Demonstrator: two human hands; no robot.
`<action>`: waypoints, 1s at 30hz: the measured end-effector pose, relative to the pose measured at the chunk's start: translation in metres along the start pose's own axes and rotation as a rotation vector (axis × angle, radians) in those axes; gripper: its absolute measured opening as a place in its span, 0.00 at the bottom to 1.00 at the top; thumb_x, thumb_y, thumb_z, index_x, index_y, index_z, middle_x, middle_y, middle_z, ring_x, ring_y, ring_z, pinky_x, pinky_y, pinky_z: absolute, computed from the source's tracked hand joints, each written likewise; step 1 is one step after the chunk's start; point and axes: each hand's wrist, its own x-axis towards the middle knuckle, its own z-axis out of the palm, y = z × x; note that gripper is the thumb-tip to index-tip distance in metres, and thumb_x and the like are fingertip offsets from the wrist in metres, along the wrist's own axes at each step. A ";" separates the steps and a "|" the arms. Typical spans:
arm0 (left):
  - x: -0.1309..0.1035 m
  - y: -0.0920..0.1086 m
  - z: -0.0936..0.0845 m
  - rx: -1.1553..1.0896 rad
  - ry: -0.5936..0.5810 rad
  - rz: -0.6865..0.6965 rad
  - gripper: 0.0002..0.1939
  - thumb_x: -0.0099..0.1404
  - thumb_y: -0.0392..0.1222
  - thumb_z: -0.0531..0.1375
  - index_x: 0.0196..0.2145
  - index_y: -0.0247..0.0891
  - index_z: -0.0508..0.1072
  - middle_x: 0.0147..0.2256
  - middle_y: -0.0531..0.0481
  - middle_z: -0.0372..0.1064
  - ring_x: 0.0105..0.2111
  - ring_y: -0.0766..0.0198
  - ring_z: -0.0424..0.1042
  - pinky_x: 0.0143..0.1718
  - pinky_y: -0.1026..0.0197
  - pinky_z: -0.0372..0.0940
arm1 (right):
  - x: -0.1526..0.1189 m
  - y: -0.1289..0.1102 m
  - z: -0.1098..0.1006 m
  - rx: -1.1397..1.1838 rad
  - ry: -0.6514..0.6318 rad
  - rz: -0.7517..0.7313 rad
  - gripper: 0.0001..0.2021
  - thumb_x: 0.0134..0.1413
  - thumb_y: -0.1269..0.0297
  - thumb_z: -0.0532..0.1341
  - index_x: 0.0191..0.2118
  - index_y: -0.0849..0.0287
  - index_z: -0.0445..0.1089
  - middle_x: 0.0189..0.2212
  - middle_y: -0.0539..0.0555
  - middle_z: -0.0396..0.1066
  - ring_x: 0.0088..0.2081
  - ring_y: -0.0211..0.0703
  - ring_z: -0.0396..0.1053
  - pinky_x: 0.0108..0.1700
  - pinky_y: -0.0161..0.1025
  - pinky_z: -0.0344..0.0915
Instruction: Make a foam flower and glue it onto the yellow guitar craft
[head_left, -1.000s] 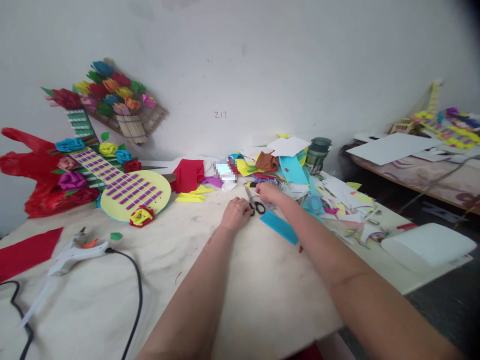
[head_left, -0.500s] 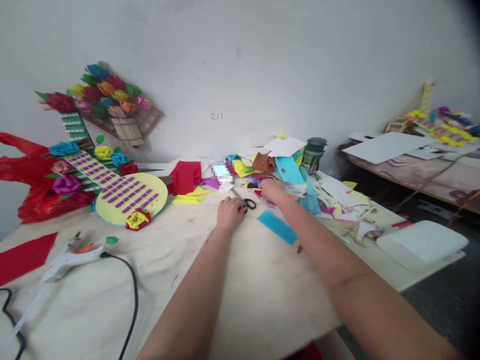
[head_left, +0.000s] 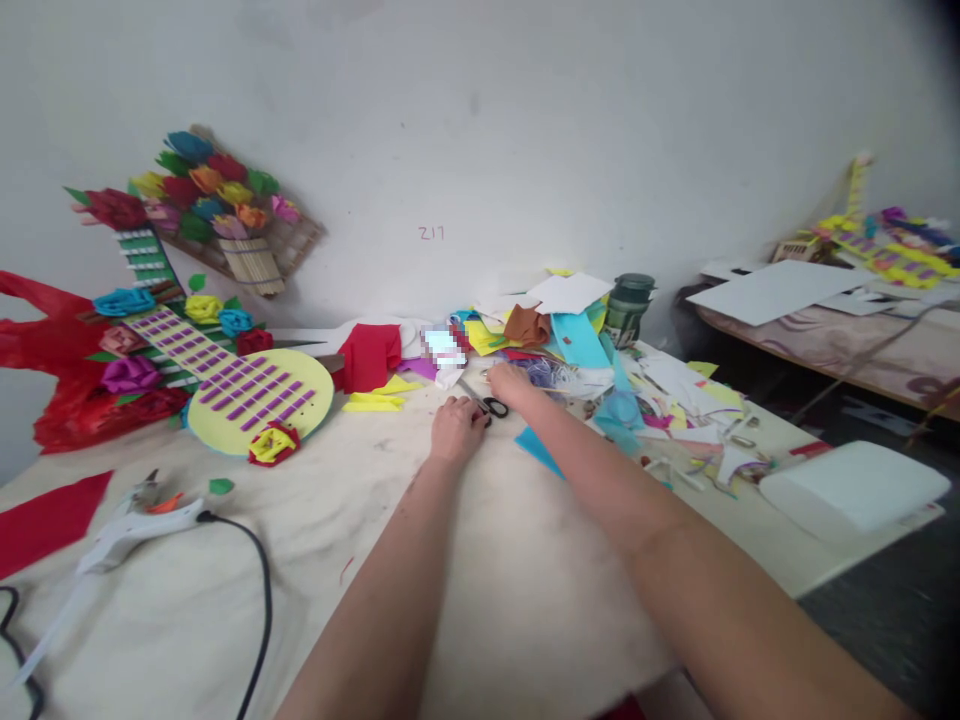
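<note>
Against the pale wall (head_left: 480, 120), a cream-topped desk (head_left: 540, 580) carries everything in front of me. At its left leans a yellow guitar-shaped piece (head_left: 315, 390) with purple strips and paper flowers; across from it, toward the right, spreads a heap of coloured scraps (head_left: 577, 338). Nearer the left edge lies a white glue gun (head_left: 142, 530), its black cord trailing.

Both of the person's arms stretch to the middle of the desk. The left hand (head_left: 456, 430) rests low with its fingers bent, thumb side at the scissors; I can't tell whether it grips them. The right hand (head_left: 510, 385) is bent downward a little farther out, by the edge of the scraps; its fingertips are hidden, so how far open it is, or what it holds, I can't tell.

A blue strip (head_left: 536, 450) lies partly behind the right forearm. The scissors (head_left: 486, 402) lie between the two hands, black handles touching the left one, blades pointing away.
</note>
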 end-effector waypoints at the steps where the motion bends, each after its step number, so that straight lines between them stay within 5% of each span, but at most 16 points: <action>1: 0.000 0.000 0.000 -0.006 0.001 -0.002 0.05 0.57 0.41 0.57 0.25 0.40 0.71 0.30 0.48 0.69 0.36 0.59 0.64 0.35 0.59 0.58 | 0.002 -0.002 0.003 0.003 -0.002 -0.004 0.16 0.51 0.74 0.52 0.44 0.62 0.70 0.42 0.64 0.71 0.43 0.49 0.69 0.41 0.39 0.63; 12: 0.005 -0.004 0.003 -0.005 0.173 -0.069 0.13 0.63 0.45 0.50 0.27 0.40 0.70 0.31 0.46 0.68 0.39 0.58 0.63 0.35 0.60 0.59 | -0.004 -0.003 0.013 -0.012 0.129 -0.049 0.16 0.54 0.69 0.49 0.43 0.62 0.71 0.45 0.64 0.67 0.48 0.51 0.62 0.45 0.41 0.59; 17: 0.013 0.002 0.007 0.086 0.163 -0.046 0.15 0.65 0.45 0.48 0.26 0.39 0.69 0.30 0.45 0.67 0.40 0.58 0.62 0.38 0.60 0.58 | -0.005 0.014 0.001 -0.024 0.368 0.050 0.17 0.56 0.67 0.48 0.47 0.60 0.68 0.49 0.63 0.62 0.49 0.50 0.58 0.47 0.43 0.55; 23: 0.017 0.002 0.011 0.063 0.176 -0.031 0.16 0.65 0.45 0.47 0.25 0.39 0.68 0.30 0.45 0.67 0.40 0.58 0.61 0.37 0.59 0.58 | 0.006 0.048 -0.001 -0.004 0.279 0.205 0.16 0.54 0.67 0.50 0.45 0.61 0.70 0.45 0.63 0.67 0.49 0.53 0.58 0.46 0.44 0.55; 30: 0.015 -0.002 0.009 -0.051 0.220 -0.073 0.10 0.62 0.45 0.52 0.26 0.40 0.68 0.31 0.48 0.68 0.39 0.59 0.62 0.34 0.60 0.58 | 0.004 0.066 0.003 0.171 0.368 0.311 0.20 0.59 0.59 0.44 0.41 0.58 0.72 0.40 0.58 0.72 0.42 0.46 0.66 0.36 0.37 0.58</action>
